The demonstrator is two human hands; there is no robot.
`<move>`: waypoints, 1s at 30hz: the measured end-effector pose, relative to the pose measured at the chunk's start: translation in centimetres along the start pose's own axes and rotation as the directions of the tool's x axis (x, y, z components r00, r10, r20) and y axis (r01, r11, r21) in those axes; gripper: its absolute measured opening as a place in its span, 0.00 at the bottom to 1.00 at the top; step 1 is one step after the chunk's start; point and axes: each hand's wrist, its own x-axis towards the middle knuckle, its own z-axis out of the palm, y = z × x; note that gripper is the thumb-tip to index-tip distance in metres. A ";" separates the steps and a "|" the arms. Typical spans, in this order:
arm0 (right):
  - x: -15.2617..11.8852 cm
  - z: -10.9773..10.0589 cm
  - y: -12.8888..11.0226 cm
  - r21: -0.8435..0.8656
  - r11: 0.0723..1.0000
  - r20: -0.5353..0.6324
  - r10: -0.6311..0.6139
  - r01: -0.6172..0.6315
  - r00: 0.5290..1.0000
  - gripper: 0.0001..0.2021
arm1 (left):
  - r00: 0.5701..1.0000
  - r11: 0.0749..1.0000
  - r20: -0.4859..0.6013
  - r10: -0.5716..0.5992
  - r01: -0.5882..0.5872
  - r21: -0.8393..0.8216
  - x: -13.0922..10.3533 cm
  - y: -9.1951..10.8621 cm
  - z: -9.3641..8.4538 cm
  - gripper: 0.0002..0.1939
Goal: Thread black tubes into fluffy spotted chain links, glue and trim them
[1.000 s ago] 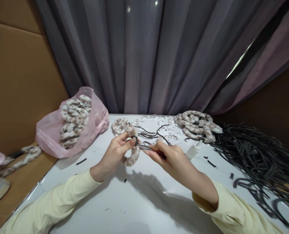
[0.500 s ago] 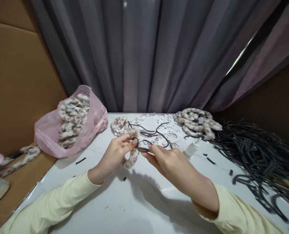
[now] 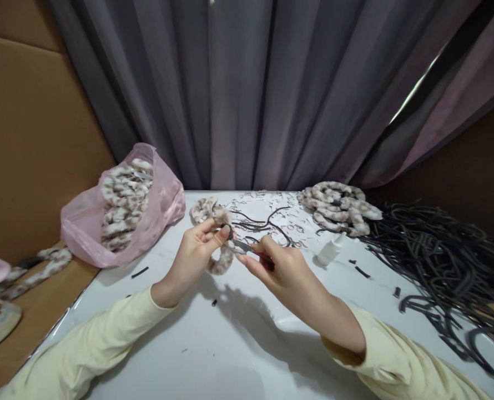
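Thumb and fingers of my left hand (image 3: 197,253) are closed on a furry brown-and-white loop (image 3: 221,262) at a dark band (image 3: 229,230). The loop hangs below the fingertips and its tufted top shows above them. In my right hand (image 3: 282,266), a slim grey metal tool (image 3: 242,245) is pinched, its narrow end pointing at the dark band. Whether it touches the band I cannot tell, and the fingers hide most of its body.
Behind my hands lie a furry coil (image 3: 203,209), black cords (image 3: 274,215) and scattered scraps. A pink bag (image 3: 170,194) of furry pieces stands left. To the right are a white bottle (image 3: 330,250), a furry pile (image 3: 334,205) and a heap of black cords (image 3: 450,250).
Both hands have shifted slightly up and left, carrying the furry loop. The right fingers have turned, so more of the tool's grey metal shows.
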 end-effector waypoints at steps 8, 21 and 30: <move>0.2 -1.4 0.2 0.022 0.998 -0.023 0.057 -0.056 0.998 0.16 | 0.992 0.976 0.105 -0.071 0.091 -0.199 0.4 0.5 -0.2 0.11; 0.6 -2.3 -0.2 0.126 0.985 0.082 0.111 -0.121 0.990 0.17 | 0.977 0.976 0.184 -0.108 0.140 -0.169 0.2 0.7 -0.6 0.12; 0.5 -2.6 -0.4 0.081 0.994 0.066 0.072 -0.078 0.995 0.15 | 0.968 0.981 0.230 -0.099 0.134 -0.138 0.1 0.7 -0.5 0.13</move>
